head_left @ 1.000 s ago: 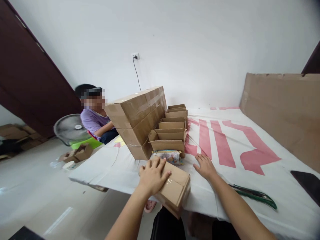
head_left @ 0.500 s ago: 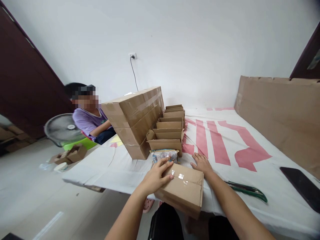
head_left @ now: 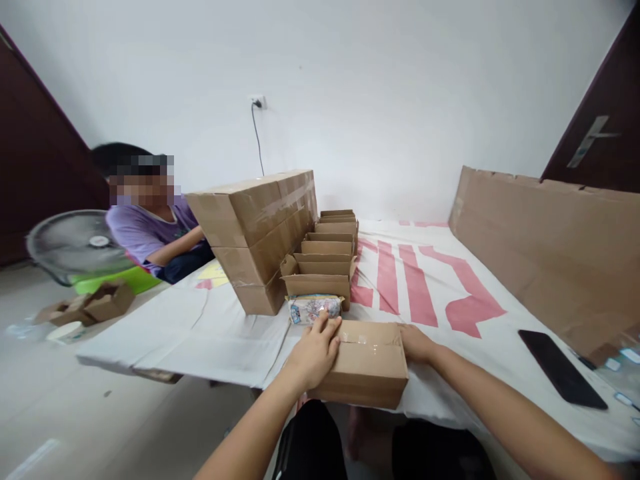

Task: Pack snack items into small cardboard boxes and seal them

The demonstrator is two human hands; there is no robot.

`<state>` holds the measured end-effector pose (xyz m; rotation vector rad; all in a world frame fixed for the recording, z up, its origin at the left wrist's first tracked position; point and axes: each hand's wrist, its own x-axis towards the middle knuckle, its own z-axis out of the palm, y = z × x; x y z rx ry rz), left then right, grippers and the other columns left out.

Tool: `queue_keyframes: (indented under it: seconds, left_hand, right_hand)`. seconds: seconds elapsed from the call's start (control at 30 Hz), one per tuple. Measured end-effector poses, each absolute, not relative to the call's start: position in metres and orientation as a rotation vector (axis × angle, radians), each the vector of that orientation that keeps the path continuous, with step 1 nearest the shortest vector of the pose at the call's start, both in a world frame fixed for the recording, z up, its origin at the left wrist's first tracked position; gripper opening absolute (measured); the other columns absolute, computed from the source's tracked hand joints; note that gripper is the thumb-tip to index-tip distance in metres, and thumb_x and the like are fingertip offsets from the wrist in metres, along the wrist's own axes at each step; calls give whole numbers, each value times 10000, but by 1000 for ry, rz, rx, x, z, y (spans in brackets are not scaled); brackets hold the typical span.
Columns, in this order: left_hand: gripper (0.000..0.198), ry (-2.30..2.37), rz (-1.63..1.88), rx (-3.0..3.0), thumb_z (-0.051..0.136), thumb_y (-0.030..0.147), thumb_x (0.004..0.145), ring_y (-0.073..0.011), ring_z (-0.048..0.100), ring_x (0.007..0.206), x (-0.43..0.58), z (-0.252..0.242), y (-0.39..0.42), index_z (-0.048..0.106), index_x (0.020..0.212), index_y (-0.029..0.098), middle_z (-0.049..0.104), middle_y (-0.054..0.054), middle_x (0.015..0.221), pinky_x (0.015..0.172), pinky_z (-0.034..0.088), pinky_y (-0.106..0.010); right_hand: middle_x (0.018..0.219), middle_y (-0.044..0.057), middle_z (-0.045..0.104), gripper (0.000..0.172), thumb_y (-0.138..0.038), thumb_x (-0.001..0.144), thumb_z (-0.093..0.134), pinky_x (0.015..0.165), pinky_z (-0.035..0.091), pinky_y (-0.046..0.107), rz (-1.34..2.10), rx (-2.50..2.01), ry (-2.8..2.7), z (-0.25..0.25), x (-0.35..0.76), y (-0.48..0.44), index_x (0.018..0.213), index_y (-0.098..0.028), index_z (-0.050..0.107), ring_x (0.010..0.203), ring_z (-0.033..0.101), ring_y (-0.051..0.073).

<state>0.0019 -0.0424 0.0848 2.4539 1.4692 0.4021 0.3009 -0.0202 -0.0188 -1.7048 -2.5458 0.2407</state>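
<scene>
A small taped cardboard box [head_left: 367,363] lies at the near edge of the white sheet, straight in front of me. My left hand [head_left: 313,352] rests flat on the box's left end, fingers spread over its top. My right hand [head_left: 416,345] presses against the box's right end, its fingers partly hidden behind the box. Just beyond the box lies a printed plastic packet [head_left: 314,309]. Behind that stands a row of open cardboard boxes [head_left: 323,263], with a stack of sealed cartons [head_left: 255,233] to their left.
A black phone [head_left: 561,368] lies on the white sheet with red shapes [head_left: 435,287] at right. A big cardboard sheet [head_left: 550,240] leans along the right. At left sit a person in a purple shirt [head_left: 150,230], a fan [head_left: 75,247] and cardboard scraps [head_left: 90,307].
The box has been turned from skewed to square in front of me. My right hand moved from the sheet to the box's right end. The view swung right and the green cutter left it.
</scene>
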Motion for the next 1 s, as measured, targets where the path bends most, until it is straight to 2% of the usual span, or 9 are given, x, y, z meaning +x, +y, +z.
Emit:
queue_keyframes:
  seconds: [0.13,0.27,0.4,0.57,0.67,0.77,0.87,1.0]
  left_hand:
    - [500,1404,357,2452,384,349,928,-293,362,1380,-8,90,-36,458,1400,203,408,-110,1486,1117,319,-447]
    - [486,1334,450,2370,456,417,893,-290,385,1357,-18,85,-31,504,1358,281,427,-55,1473,1125,301,-463]
    - [443,1250,702,2150,564,343,808,-265,365,1374,-18,70,-29,579,1233,215,453,-92,1445,1158,263,-439]
    - [344,1181,895,1897,641,251,698,-265,389,1367,-7,55,-25,586,1033,196,470,-115,1424,1144,287,-431]
    - [358,1163,936,1812,678,206,650,-274,366,1382,-2,52,-24,570,991,192,449,-129,1436,1153,265,-430]
    - [399,1131,976,1772,695,188,634,-279,364,1380,-1,52,-25,564,1011,187,450,-136,1427,1152,264,-427]
    - [466,1119,1009,1755,708,187,623,-292,410,1341,-2,51,-26,568,1067,186,497,-131,1376,1132,297,-431]
    - [566,1109,1033,1734,728,187,610,-286,479,1266,-2,50,-26,547,1145,180,546,-126,1298,1110,327,-431]
  right_hand:
    - [1257,98,639,411,-308,792,594,993,409,401,297,-1720,-2529,7,335,-58,1189,-220,646,1163,561,272]
    - [1164,103,671,450,-249,722,606,935,441,386,385,-1809,-2436,17,371,-100,1168,-212,654,1075,591,277]
    - [1129,126,667,500,-214,745,521,939,439,419,327,-1980,-2316,1,399,-128,1237,-184,607,1053,597,293]
    - [1138,142,603,493,-188,810,402,874,500,382,189,-1976,-2240,-3,409,-123,1284,-170,537,1018,614,262]
    - [1157,139,573,504,-182,827,377,828,521,387,-52,-1868,-2177,26,393,-103,1315,-182,504,1009,608,265]
    - [1127,116,593,496,-170,847,389,841,508,394,-241,-1647,-2187,69,355,-83,1327,-220,504,1007,588,263]
    - [1118,102,617,508,-127,864,387,862,488,397,-287,-1411,-2311,103,302,-70,1345,-244,499,998,577,253]
    - [1028,112,639,460,-100,882,441,803,448,385,-422,-1185,-2552,119,236,-59,1318,-210,537,916,570,246]
